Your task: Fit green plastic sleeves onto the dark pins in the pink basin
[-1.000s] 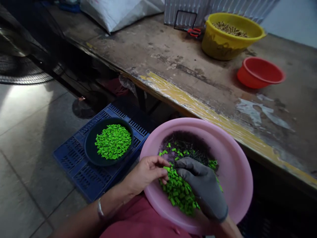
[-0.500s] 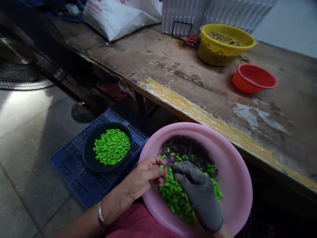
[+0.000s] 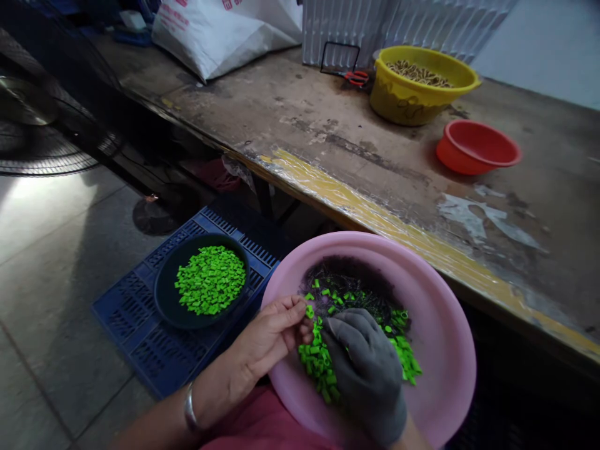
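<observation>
My bare left hand (image 3: 284, 328), with a silver bangle at the wrist, pinches a small green tube piece (image 3: 309, 311) between thumb and forefinger over the pink basin (image 3: 440, 369). Close beside it, my right hand (image 3: 365, 369) wears a grey glove. Its fingers are closed together, and whatever they hold is hidden. Under both hands lie many loose green pieces (image 3: 321, 362). Toward the basin's far side is a heap of thin dark bits (image 3: 349, 278) with some green pieces scattered over it.
Left of the basin, a dark bowl (image 3: 162, 294) of green pieces rests on a blue plastic crate (image 3: 126, 331). The worn workbench (image 3: 300, 112) holds a yellow tub (image 3: 412, 103), a red bowl (image 3: 462, 156), scissors (image 3: 356, 77) and a white sack (image 3: 225, 37). A fan (image 3: 51, 144) stands at left.
My gloved right hand has turned and closed up more, its fingertips drawing slightly back from my left hand. The left fingers still pinch a green piece. The view has shifted slightly.
</observation>
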Motion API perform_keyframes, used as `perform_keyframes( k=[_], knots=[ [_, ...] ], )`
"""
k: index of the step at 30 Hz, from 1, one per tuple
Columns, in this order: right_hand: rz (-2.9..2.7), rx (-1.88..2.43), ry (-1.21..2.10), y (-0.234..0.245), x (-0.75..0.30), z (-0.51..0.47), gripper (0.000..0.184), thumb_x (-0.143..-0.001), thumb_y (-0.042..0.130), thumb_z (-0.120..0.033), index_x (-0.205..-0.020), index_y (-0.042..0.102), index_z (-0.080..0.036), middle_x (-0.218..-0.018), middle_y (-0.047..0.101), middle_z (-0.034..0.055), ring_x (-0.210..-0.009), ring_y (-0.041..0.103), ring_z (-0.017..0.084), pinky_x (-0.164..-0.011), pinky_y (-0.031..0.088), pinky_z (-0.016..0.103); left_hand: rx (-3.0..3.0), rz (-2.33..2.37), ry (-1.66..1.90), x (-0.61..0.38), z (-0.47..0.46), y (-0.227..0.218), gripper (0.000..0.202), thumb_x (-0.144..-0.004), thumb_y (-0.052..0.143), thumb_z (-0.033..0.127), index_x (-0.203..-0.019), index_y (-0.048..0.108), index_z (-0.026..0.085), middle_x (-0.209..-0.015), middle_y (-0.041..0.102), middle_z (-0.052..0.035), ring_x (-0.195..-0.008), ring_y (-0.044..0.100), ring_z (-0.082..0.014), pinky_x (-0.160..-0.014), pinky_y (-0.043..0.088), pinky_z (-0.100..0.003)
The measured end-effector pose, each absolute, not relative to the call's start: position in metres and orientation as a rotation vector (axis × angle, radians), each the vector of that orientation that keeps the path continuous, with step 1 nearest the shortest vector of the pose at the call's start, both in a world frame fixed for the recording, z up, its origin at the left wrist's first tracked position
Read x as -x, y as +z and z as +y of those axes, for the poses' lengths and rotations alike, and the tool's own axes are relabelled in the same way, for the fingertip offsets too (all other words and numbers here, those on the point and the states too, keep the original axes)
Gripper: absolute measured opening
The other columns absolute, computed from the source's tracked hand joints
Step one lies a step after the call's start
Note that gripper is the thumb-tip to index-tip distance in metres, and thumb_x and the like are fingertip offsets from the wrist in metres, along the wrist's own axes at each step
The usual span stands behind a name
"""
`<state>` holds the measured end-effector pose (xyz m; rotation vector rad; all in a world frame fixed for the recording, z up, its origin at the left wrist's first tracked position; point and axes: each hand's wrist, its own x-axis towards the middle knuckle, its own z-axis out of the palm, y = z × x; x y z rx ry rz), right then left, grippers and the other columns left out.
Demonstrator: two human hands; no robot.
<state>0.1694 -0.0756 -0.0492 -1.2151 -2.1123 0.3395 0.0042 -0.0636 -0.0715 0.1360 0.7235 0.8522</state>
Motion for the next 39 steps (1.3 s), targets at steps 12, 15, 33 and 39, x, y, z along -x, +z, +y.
perform_keyframes(
  k=[12,15,33,39],
  knots=[
    [-2.29,1.274,0.193,-0.048,-0.167,-0.079,0.021,-0.093,0.041,-0.017,-0.096,0.062,-0.017,-0.086,0.065,0.008,-0.083,0.055,0.022,-0.074,0.049,0.036,-0.252,0.727,0.751,-0.005,-0.068,-0.075,0.025,-0.079,0.069,0.035,-0.082,0.059,0.012,-0.066,0.055,-0.001,-0.056,0.051,-0.0083,-0.057,0.045,-0.022],
    [-2.335,1.292,0.109,-0.049,-0.165,-0.081,0.025,-0.094,0.038,-0.017,-0.095,0.063,-0.017,-0.085,0.066,0.0076,-0.084,0.055,0.023,-0.077,0.048,0.037,-0.26,0.77,0.762,-0.003,-0.07,-0.076,0.026,-0.075,0.074,0.033,-0.08,0.057,0.013,-0.066,0.057,-0.0008,-0.057,0.054,-0.0093,-0.059,0.046,-0.022],
    [-2.142,1.299,0.479,-0.054,-0.166,-0.073,0.015,-0.092,0.05,-0.02,-0.095,0.065,-0.019,-0.086,0.067,0.0048,-0.08,0.06,0.018,-0.072,0.049,0.03,-0.522,0.871,0.883,-0.003,-0.068,-0.073,0.02,-0.079,0.067,0.029,-0.075,0.053,0.015,-0.065,0.058,0.0006,-0.054,0.055,-0.0107,-0.054,0.049,-0.025],
    [-2.376,1.16,0.278,-0.048,-0.17,-0.071,0.026,-0.091,0.039,-0.011,-0.099,0.063,-0.016,-0.087,0.068,0.0077,-0.083,0.057,0.02,-0.077,0.049,0.034,-0.417,0.878,0.804,0.003,-0.067,-0.07,0.025,-0.076,0.07,0.031,-0.075,0.051,0.015,-0.061,0.057,0.0011,-0.048,0.051,-0.0082,-0.046,0.045,-0.021]
  ],
)
